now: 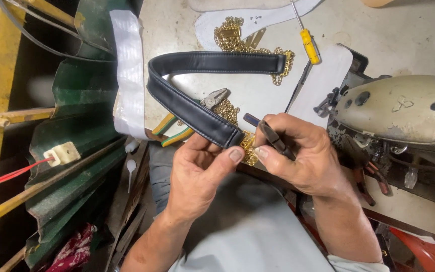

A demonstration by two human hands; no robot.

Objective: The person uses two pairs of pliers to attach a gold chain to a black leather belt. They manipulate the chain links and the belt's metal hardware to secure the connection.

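Left grip [197, 168] on black strap [197, 112] end

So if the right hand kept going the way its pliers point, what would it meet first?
Probably the black strap, near its gold end piece; the right hand aims its pliers up-left, though depth is unclear.

Left hand [197, 168] pinches black strap [197, 113]; right hand [303, 153] grips pliers [273, 136].

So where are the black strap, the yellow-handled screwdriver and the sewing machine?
black strap [187, 105]: head view, middle of its padded leather length.
yellow-handled screwdriver [309, 46]: head view, on the yellow handle.
sewing machine [404, 108]: head view, top of its beige metal housing.
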